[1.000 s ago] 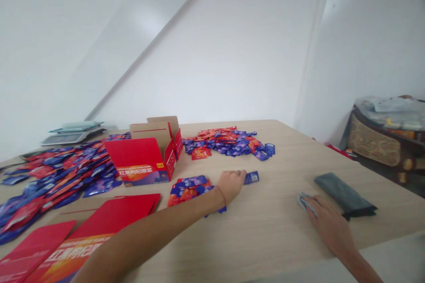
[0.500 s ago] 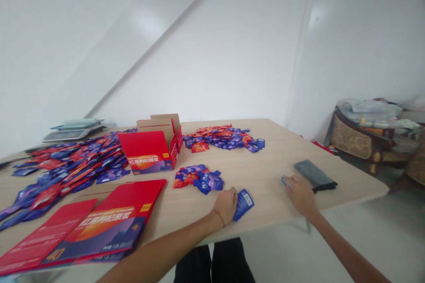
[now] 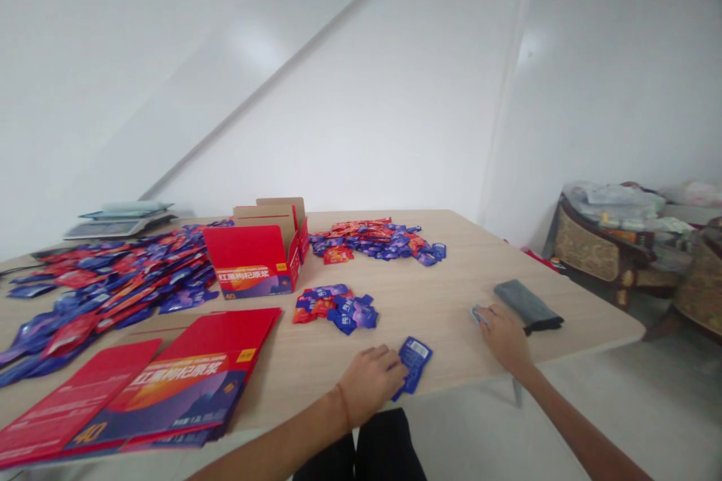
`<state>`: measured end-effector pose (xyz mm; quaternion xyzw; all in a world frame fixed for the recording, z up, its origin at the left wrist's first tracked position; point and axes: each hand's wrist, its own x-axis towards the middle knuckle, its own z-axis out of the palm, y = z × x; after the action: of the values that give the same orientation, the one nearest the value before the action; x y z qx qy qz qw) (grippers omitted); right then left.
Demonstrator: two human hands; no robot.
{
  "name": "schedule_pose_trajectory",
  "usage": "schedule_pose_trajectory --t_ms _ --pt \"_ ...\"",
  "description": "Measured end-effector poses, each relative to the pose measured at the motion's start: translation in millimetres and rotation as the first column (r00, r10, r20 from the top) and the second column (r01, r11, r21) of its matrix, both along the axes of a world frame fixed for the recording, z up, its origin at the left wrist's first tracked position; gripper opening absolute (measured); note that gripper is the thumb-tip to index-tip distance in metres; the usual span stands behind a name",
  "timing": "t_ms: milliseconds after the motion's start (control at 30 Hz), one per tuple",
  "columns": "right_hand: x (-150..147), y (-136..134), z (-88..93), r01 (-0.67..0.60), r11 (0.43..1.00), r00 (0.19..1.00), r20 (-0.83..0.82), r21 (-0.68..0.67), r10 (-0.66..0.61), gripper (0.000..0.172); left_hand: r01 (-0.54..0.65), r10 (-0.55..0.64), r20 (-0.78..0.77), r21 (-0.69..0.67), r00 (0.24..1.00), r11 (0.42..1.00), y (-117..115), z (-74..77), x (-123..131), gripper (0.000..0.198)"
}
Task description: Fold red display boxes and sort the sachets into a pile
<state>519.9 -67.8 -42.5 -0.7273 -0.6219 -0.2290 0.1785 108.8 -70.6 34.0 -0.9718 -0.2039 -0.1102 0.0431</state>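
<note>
At the table's front edge, my left hand (image 3: 373,382) has its fingers closed on the left side of a blue sachet (image 3: 417,361), printed with a white barcode label. Part of that sachet is hidden by the fingers. Farther right, my right hand (image 3: 504,337) rests on the tabletop, fingers closed around a small light-grey crumpled piece (image 3: 478,313) that looks like cloth. Just beyond it lies a folded dark-grey cloth pouch (image 3: 528,306). Ahead of my left hand is a small group of red and blue sachets (image 3: 353,312).
Flattened red cartons (image 3: 186,379) lie at front left, and open red boxes (image 3: 253,263) stand behind them. A large sachet heap (image 3: 129,278) covers the left side; another sachet pile (image 3: 377,239) sits at the back. Beyond the table's right end is a loaded armchair (image 3: 590,244).
My left hand has moved down and slightly left to the table's edge, its fingers now at the sachet's lower left side. My right hand stays near the grey pouch; the view has shifted slightly.
</note>
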Motion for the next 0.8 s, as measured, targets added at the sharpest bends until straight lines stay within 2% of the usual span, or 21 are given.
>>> schedule_pose_trajectory --t_ms 100,200,433,567,800 --pt "2 1 -1.2 0.0 1.0 1.0 -0.001 -0.01 0.0 0.036 0.167 -0.165 0.101 -0.017 0.981 0.986 -10 -18.3 -22 0.02" --pt "3 2 -1.9 0.003 1.0 1.0 -0.011 -0.028 -0.003 0.037 0.243 -0.231 0.155 -0.065 0.961 0.968 -6 -31.9 -32 0.022" --pt "4 2 -2.5 0.0 1.0 1.0 0.003 -0.019 0.0 0.035 0.155 -0.108 0.278 -0.154 0.954 0.976 20 -39.4 -23 0.031" --pt "1 1 -0.2 0.016 1.0 1.0 0.002 -0.02 -0.016 0.035 0.15 -0.09 0.353 -0.147 0.931 0.978 19 -41.7 -18 0.034" --pt "-1 -1 2.3 0.034 0.998 0.999 0.032 -0.044 -0.033 0.037 0.111 -0.086 0.322 -0.061 0.943 0.992 18 -50.0 -18 0.03"
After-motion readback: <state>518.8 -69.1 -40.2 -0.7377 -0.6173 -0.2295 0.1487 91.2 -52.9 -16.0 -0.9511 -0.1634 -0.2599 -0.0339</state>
